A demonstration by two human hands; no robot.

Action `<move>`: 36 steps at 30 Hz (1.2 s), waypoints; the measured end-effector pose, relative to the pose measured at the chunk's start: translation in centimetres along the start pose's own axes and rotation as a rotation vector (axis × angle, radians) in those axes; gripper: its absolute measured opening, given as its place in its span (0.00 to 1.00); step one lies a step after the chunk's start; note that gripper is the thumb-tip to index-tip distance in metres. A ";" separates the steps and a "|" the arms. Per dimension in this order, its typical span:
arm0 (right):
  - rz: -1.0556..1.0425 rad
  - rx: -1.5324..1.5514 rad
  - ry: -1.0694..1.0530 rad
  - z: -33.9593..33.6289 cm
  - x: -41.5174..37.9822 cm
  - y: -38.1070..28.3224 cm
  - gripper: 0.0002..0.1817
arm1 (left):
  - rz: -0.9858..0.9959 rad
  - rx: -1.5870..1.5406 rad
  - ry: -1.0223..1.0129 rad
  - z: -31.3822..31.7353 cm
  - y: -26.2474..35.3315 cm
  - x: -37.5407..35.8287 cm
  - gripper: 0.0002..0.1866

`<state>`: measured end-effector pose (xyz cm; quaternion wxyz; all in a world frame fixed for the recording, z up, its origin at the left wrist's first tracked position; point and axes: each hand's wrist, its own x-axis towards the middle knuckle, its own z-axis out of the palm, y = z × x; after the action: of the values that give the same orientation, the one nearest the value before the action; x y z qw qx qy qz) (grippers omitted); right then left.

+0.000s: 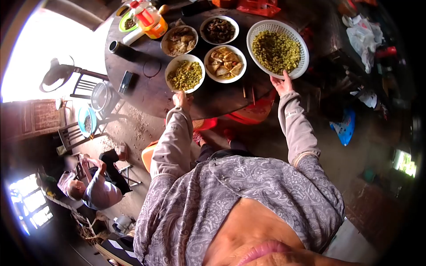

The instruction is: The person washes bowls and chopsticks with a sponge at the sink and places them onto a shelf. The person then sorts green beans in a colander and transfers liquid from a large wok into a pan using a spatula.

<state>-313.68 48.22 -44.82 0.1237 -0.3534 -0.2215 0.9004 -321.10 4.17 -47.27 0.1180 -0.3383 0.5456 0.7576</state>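
Note:
My right hand (282, 83) grips the near rim of a white plastic colander (303, 66) filled with green-yellow beans or peas, the thumb over the rim. At the near edge of a white bowl (201, 80) of similar green food is my left hand (182, 100), its fingers bent; whether it grips the bowl is hard to make out. Between the two vessels, a bowl of yellowish folded pieces (225, 63) sits on the dark round table (213, 98). Behind are a bowl of dark food (219, 30) and a bowl of light brown food (179, 41).
Bottles (153, 24), a dark cup (116, 48) and a phone-like object (127, 82) are on the table's left. Chopsticks (253, 95) lie near its front edge. Red stools (253, 113) stand below. Another person (100, 190) sits at the lower left.

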 end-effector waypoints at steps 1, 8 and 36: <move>0.017 0.001 -0.027 0.1 0.7 -0.2 0.28 | 0.008 0.030 -0.022 -0.3 0.1 0.2 0.12; -0.138 -0.115 -0.143 0.5 0.4 -0.6 0.17 | 0.029 0.136 -0.007 -0.3 1.0 -0.2 0.14; 0.181 -0.285 -0.306 16.6 -4.1 20.6 0.15 | -0.080 0.161 -0.266 -2.6 1.2 -0.4 0.15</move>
<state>-323.57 23.53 -41.65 -0.0437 -0.2452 -0.3302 0.9105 -320.43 1.46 -46.56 0.2462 -0.2458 0.5701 0.7443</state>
